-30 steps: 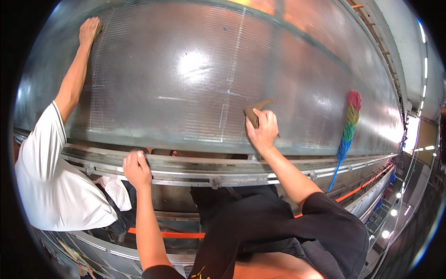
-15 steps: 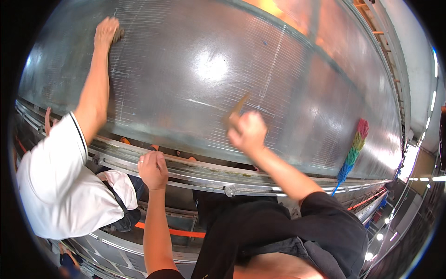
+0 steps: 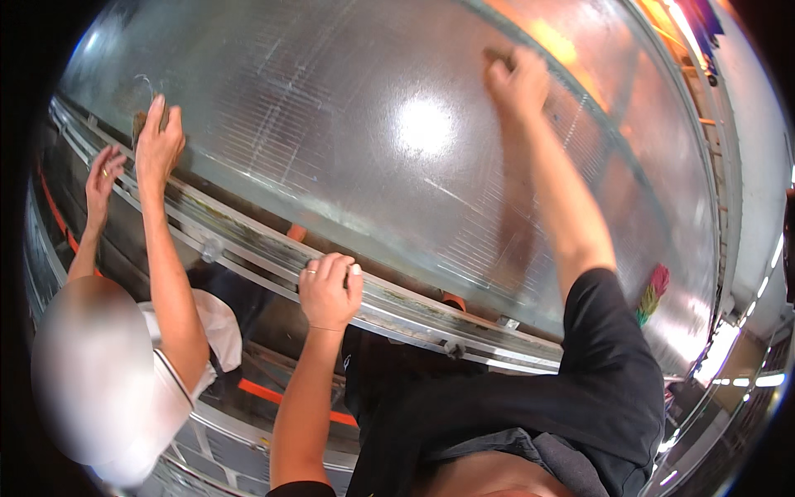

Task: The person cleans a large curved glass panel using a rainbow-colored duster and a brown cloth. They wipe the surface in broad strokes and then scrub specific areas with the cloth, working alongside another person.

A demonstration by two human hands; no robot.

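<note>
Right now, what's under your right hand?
Under the right hand, a bit of brown cloth pokes out on the left, against the shiny sheet. The hand hides the rest.

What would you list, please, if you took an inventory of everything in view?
Large panel: one, glossy grey, ahead
Brown cloth: one, brown, in the right hand
Rails: several, silvery, along the panel's near edge
Duster: one, pink and green showing, at right
Orange strip: at least one, orange, below the rails
Lamps: several, white, far right
Co-worker's shirt: one, white, lower left
Other hands: two, bare, upper left
Own shirt: one, black, bottom
Left hand: one, bare, ringed, at the rails
Right hand: one, bare, over the panel's far part
</note>
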